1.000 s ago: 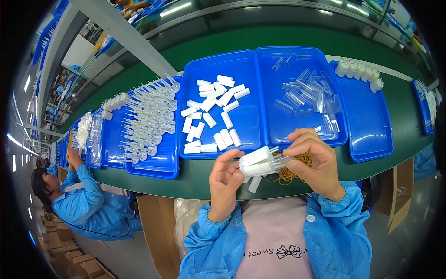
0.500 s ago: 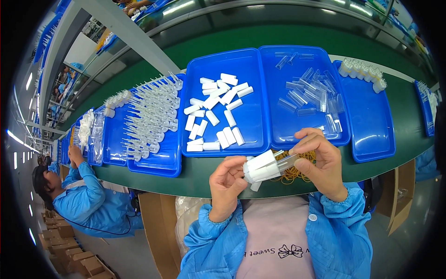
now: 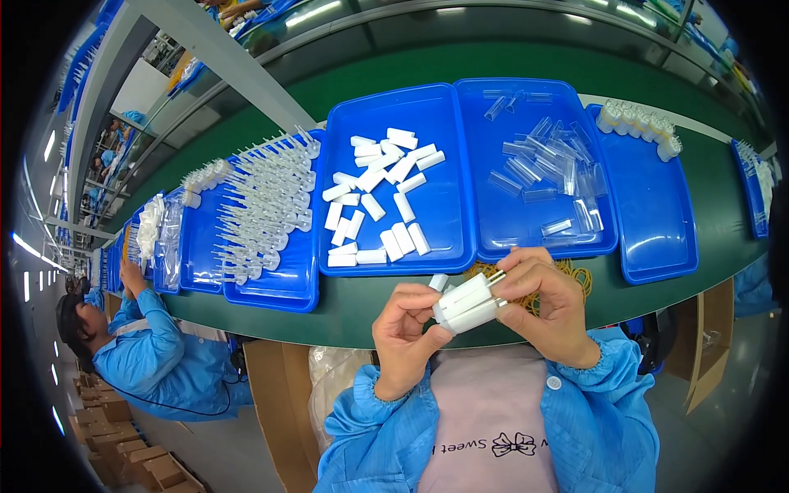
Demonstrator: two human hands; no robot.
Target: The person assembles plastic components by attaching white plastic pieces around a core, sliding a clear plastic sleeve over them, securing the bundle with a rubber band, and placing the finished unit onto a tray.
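A bundle of long white plastic pieces (image 3: 467, 306) is between my hands, tilted, just above the near table edge. My left hand (image 3: 404, 337) grips its left end with thumb and fingers. At the other end, my right hand (image 3: 546, 302) pinches with the thumb below and fingers above. Thin rods stick out there beside the fingertips. Whether a clear piece sits under those right fingertips is hidden. Yellow rubber bands (image 3: 582, 278) lie partly behind my right hand.
Ahead, a blue tray (image 3: 394, 107) holds white blocks; another tray (image 3: 485, 144) holds clear plastic pieces. A right tray (image 3: 657, 222) carries white cylindrical parts. Pointed translucent parts (image 3: 267, 205) fill a left tray. Beyond is a green belt (image 3: 394, 62). A co-worker (image 3: 156, 345) sits left.
My right hand has moved slightly left and down, closing in on the bundle's end. The clear piece between its fingers and the bundle no longer shows. The left hand still grips the bundle.
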